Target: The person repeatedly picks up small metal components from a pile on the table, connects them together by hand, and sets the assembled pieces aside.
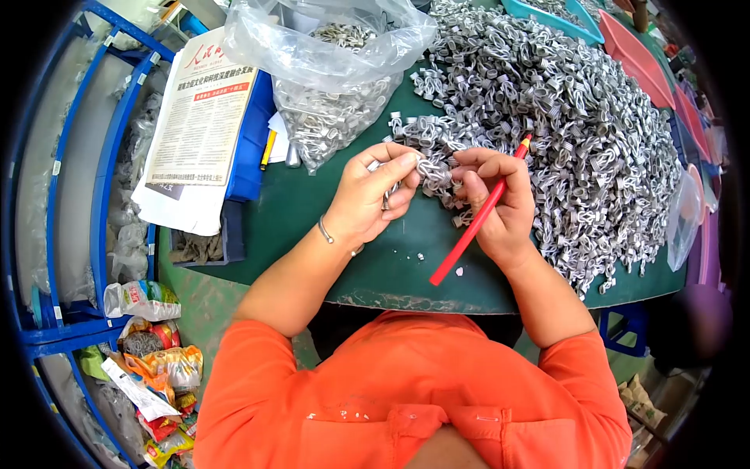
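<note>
Inside the desk's near edge [422,302], left grip [367,191] pinches clips [423,166], right grip [504,207] loosely holds a red stick [472,227], apparently separating pieces, next needing steadiness.

Left hand [376,187]: one, bare, thumb and forefinger pinched together, other fingers curled. Right hand [501,202]: one, bare, fingers bent toward the left, near it. Left forearm [293,273] and right forearm [547,301]: bare, reaching forward, angled inward from bent elbows.

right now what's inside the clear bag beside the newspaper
The clear bag holds many small grey pieces, visible through its mouth and side; whatever lies deeper is covered.
</note>
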A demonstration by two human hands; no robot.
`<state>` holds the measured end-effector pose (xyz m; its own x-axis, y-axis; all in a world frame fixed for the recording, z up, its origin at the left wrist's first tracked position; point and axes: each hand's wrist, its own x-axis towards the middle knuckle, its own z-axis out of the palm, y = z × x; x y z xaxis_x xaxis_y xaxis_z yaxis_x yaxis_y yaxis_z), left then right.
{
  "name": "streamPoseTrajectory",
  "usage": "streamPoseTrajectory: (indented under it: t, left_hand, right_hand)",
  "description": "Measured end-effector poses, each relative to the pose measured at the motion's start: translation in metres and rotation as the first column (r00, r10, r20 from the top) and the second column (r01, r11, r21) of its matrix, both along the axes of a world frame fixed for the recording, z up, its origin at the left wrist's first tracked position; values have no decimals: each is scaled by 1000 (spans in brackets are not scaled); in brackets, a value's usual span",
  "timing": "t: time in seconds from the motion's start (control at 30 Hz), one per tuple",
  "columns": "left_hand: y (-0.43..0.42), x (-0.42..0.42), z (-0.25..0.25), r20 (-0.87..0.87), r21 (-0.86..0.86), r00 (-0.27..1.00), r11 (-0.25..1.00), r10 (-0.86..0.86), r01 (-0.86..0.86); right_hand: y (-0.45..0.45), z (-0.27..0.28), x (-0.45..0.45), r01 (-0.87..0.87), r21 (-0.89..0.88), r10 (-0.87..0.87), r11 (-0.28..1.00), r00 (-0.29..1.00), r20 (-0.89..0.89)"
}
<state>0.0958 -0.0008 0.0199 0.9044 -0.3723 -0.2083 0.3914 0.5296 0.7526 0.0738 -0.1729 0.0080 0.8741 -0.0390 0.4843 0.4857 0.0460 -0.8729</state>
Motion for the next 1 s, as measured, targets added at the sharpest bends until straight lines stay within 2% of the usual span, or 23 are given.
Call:
streamPoseTrajectory:
  t: [0.07,0.1,0.17,0.2,0.23,0.27,0.3,0.33,0.4,0.43,0.53,0.6,0.63,0.67,0.7,0.73,0.77,0.8,0.87,0.9,0.93,0.97,1.0]
  left_hand:
    - [0,-3,0,13,-45,1000,999,-13,14]
    - [-2,-5,1,134,73,991,997,-14,4]
    - [-2,-12,2,385,255,922,965,-40,-65]
    - [-3,-11,0,384,253,923,965,-37,-67]
    - [-5,-10,-2,643,299,766,923,-8,-242]
    - [-7,-9,-3,845,285,535,861,-18,-421]
    - [-7,-13,0,780,293,626,877,12,-382]
    - [-6,-15,1,782,289,623,875,19,-389]
    - [-3,-16,2,534,323,845,921,12,-217]
    - [-2,-15,3,538,318,843,923,12,-216]
    - [-5,-15,4,394,326,919,937,-13,-126]
    - [-4,-14,3,232,254,970,967,-72,11]
    - [-1,-12,4,207,263,963,958,-170,113]
    - [-3,-10,3,209,263,964,959,-166,108]
    - [-7,-10,1,56,107,988,985,-142,135]
    - [-9,-8,-1,-99,-53,986,990,-138,133]
    - [-3,-4,-4,-109,-115,981,982,-160,147]
    - [-1,-2,-1,-211,-170,974,984,-84,49]
    - [15,10,-15,-76,-293,996,956,-42,17]
    - [18,12,-3,-25,-76,999,997,19,-21]
    - [25,15,3,63,217,998,976,-4,-9]
    - [25,19,-6,365,544,930,819,-34,-184]
    - [23,21,-9,600,717,781,551,-176,-427]
  right_hand:
    - [-2,0,0,-28,-30,26,999,999,-41]
    - [-2,0,0,-28,-31,26,999,999,-44]
    - [-1,0,-2,-178,128,192,976,976,-107]
    - [-3,-1,0,-180,126,194,976,975,-110]
    - [-6,-2,2,-171,68,172,983,985,-21]
    - [-8,-3,4,-159,10,157,987,985,71]
    - [-8,-5,3,-136,32,133,990,988,85]
    - [-6,-4,2,-144,28,141,989,986,88]
    - [-3,-1,0,-45,43,39,998,990,137]
    - [-5,-3,0,-17,31,13,999,991,130]
    - [-4,-1,0,-43,50,32,998,981,191]
    - [-8,-1,-2,-39,-48,48,998,974,220]
    - [-5,-2,-5,-100,-2,98,995,975,199]
    - [-2,-2,-5,-161,46,151,986,972,180]
    - [-4,1,-5,-195,-46,200,980,953,229]
    - [-5,3,-5,-200,-44,205,979,952,228]
    - [-7,4,-6,-190,-71,202,979,947,249]
    - [-7,4,-5,-180,-98,200,979,942,271]
    - [-8,-1,-4,-99,-49,107,994,968,228]
    - [-7,-1,-4,-80,-21,83,997,977,196]
    - [-7,-1,-3,-60,6,58,998,985,164]
    - [-5,2,-3,-41,12,39,999,989,142]
    - [-6,1,-3,-43,10,41,999,989,143]
